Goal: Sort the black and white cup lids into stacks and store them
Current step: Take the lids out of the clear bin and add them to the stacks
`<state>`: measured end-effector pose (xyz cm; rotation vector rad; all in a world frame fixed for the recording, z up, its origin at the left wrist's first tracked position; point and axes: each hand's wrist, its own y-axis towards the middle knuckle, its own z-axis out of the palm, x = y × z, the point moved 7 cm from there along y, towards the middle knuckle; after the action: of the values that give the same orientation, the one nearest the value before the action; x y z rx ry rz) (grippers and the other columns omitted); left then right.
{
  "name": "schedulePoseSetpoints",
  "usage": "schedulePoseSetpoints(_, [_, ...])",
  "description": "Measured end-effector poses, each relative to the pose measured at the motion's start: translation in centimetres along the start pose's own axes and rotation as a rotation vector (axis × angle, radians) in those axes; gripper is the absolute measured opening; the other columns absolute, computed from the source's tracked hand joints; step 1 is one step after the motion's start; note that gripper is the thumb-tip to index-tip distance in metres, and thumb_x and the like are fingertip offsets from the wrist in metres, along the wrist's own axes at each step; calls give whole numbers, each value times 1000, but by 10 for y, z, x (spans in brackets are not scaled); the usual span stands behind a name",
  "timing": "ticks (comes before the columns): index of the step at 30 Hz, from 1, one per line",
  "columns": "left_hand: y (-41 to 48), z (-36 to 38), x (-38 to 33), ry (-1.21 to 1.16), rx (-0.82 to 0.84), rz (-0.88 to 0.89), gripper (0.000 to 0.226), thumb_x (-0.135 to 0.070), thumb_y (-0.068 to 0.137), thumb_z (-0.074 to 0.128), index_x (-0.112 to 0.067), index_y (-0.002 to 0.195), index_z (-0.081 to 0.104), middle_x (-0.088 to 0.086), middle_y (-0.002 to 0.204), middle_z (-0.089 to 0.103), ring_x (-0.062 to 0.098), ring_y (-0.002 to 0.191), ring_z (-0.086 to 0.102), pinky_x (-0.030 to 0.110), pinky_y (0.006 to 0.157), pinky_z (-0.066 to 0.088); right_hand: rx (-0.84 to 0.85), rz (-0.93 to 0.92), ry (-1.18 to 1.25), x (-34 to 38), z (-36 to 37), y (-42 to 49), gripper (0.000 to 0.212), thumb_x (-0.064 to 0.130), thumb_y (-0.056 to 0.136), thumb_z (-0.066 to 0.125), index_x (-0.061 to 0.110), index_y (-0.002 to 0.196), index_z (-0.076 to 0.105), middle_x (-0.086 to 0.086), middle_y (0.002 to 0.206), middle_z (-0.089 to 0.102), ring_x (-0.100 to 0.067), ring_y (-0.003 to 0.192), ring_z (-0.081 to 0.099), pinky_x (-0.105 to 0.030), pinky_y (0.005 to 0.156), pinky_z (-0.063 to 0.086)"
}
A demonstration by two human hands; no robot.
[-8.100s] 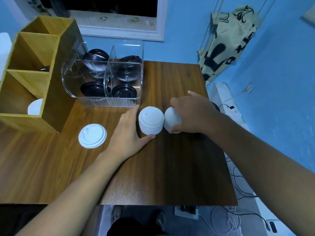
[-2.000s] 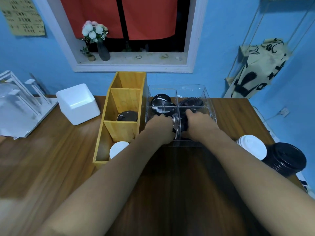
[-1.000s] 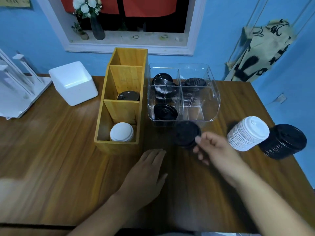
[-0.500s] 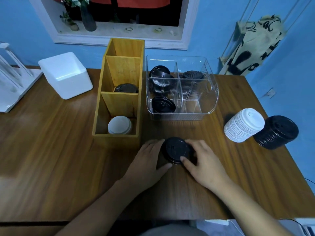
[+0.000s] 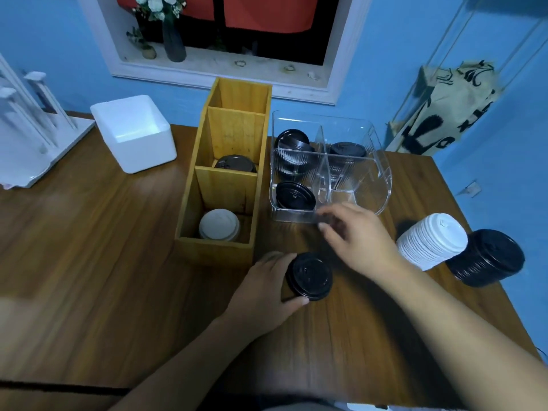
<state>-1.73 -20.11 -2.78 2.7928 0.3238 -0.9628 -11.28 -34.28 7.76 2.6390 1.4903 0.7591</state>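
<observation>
Head view | left hand (image 5: pixel 264 292) wraps the small black lid stack (image 5: pixel 310 275) at 6 o'clock of the clear bin (image 5: pixel 382 176) — likely steadying it for more lids | right hand (image 5: pixel 360 237), fingers loose and empty, hovers at the bin's front.

— What stands on the wooden table (image 5: pixel 89 262)?
— Along the back, a white rack (image 5: pixel 35 143), a white foam box (image 5: pixel 139 149), a three-bay wooden organiser (image 5: pixel 213 250) and a clear divided box (image 5: pixel 379 185), the last two just beside each other.
— And nearer?
— A short stack of black lids (image 5: pixel 310 275) mid-table. By the right edge, a white lid stack (image 5: pixel 430 244) and a black lid stack (image 5: pixel 486 259), both tilted, touching.
</observation>
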Motion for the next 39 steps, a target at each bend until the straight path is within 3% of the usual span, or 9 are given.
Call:
schedulePoseSetpoints(4, [1, 2, 3, -1, 17, -42, 88, -60, 83, 73, -30, 154, 31, -11, 156, 39, 6, 147, 27, 33, 123, 27, 70, -54, -59, 19, -2, 82, 36, 28, 94, 67, 20, 129, 62, 1, 120, 64, -16, 106, 61, -34, 95, 53])
schedulePoseSetpoints(7, [1, 1, 4, -2, 26, -54, 88, -62, 84, 71, -31, 155, 29, -11, 157, 36, 5, 147, 25, 30, 122, 24, 397, -4, -125, 19, 26, 126, 65, 36, 89, 73, 22, 147, 46, -3, 142, 56, -23, 126, 54, -36, 105, 45])
schedulePoseSetpoints(10, [0, 0, 3, -5, 34, -51, 88, -61, 85, 70, -30, 156, 28, -10, 159, 34, 4, 148, 23, 27, 122, 21, 606, 27, -256, 8, 52, 142, 93, 41, 80, 81, 26, 155, 27, -6, 146, 52, -28, 128, 53, -42, 106, 47])
schedulePoseSetpoints(14, [0, -2, 2, -14, 35, -49, 88, -59, 85, 71, -29, 157, 28, -9, 159, 33, 5, 148, 23, 27, 121, 20, 615, 17, -353, 0, 58, 146, 113, 41, 74, 86, 30, 157, 11, -11, 144, 52, -33, 125, 54, -47, 102, 51])
schedulePoseSetpoints(17, [0, -2, 1, -11, 43, -46, 88, -59, 86, 70, -29, 157, 27, -10, 159, 32, 5, 148, 22, 24, 119, 17, 590, -7, -377, 3, 59, 143, 108, 39, 76, 84, 29, 156, 12, -12, 139, 55, -33, 120, 57, -47, 97, 53])
schedulePoseSetpoints(24, [-1, -4, -8, 43, 29, 49, 83, -57, 88, 69, -23, 155, 33, -7, 156, 39, 5, 147, 22, 21, 116, 12, 514, -53, -342, 13, 47, 129, 37, 14, 86, 69, 18, 122, 58, -4, 107, 64, -25, 97, 63, -33, 75, 52])
schedulePoseSetpoints(31, [-1, 0, -8, 63, 80, 100, 92, -68, 84, 64, -25, 158, 29, -10, 158, 34, 3, 149, 17, 31, 123, 22, 90, 43, 238, 18, -31, 65, 31, 9, 97, 62, 27, 123, 60, 6, 90, 64, -11, 84, 64, -27, 77, 55])
schedulePoseSetpoints(35, [1, 2, -6, 78, 77, 114, 87, -72, 80, 63, -27, 151, 40, -13, 152, 40, 4, 148, 23, 40, 119, 34, 25, 367, 977, -22, -24, -35, 32, -3, 99, 53, 13, 124, 64, -20, 93, 65, -24, 80, 63, -31, 68, 59])
schedulePoseSetpoints(39, [2, 3, -8, 88, 89, 154, 88, -74, 78, 64, -25, 148, 44, -11, 152, 44, 7, 148, 27, 42, 124, 24, -45, 799, 1061, -79, 18, -125, 32, 1, 104, 45, 15, 118, 70, -22, 101, 70, -23, 71, 50, -31, 61, 41])
